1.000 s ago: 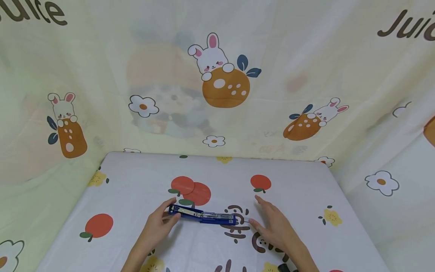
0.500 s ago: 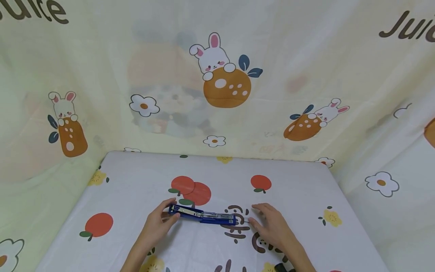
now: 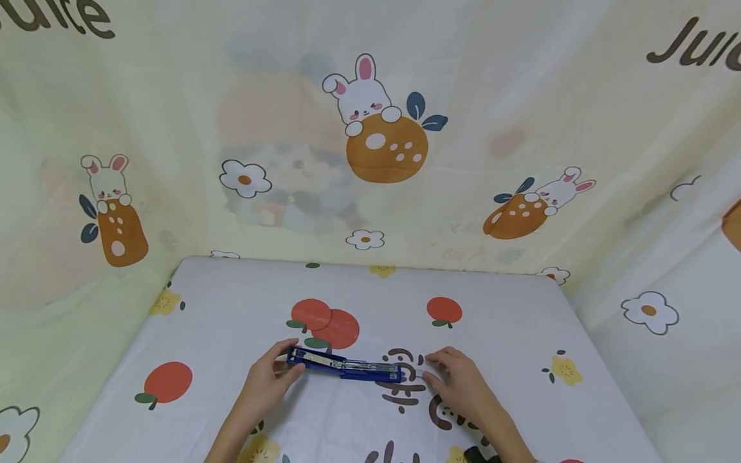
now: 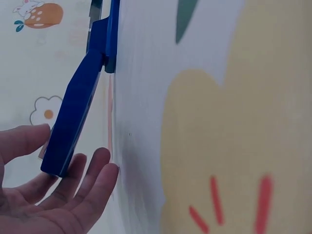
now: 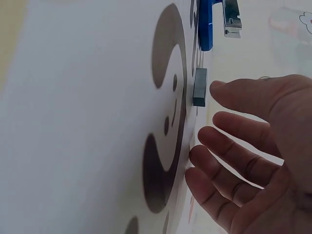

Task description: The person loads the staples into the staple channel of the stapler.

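A blue stapler, opened out nearly flat with its metal inner parts showing, lies across the middle of the table. My left hand holds its left end between thumb and fingers; in the left wrist view the blue arm slants up from the fingers toward the hinge. Just past the stapler's right end sits a short grey strip of staples on the cloth. The right hand hovers beside it, thumb tip right at the strip and the other fingers loosely bent, with nothing between them.
A white tablecloth printed with fruit and flowers covers the table. Pale curtains with rabbit prints hang behind it and at both sides. A small black object shows by the right forearm at the bottom edge.
The right hand's index finger has come down and closer to the thumb, near the staple strip. The left hand and the stapler have stayed nearly still.
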`<state>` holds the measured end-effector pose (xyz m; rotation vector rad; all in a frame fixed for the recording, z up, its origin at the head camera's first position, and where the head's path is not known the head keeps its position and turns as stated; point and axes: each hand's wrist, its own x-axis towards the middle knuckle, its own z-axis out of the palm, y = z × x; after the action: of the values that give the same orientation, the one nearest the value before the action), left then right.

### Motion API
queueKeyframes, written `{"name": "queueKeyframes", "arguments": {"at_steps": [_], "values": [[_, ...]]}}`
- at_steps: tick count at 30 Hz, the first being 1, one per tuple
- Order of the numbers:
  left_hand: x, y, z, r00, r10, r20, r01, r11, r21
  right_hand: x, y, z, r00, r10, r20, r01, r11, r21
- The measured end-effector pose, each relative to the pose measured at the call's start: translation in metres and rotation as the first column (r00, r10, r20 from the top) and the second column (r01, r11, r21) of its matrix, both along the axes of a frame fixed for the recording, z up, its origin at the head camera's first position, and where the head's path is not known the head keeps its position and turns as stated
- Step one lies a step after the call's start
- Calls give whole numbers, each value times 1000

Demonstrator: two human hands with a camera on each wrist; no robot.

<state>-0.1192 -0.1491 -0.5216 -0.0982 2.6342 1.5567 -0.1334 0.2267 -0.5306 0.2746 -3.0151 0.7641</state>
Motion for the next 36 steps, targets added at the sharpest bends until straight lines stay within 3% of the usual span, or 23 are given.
{"name": "queueKeyframes", "arguments": {"at_steps": [25,36], "values": [[-1,0,-1,999,37,20,-37,999,19,-3,2,-4,997,72,30,-70,995,-67],[-1,2,-2,998,57,19,-57,998,0,-3,0,-6,997,65,33,-63,995,-75]]}}
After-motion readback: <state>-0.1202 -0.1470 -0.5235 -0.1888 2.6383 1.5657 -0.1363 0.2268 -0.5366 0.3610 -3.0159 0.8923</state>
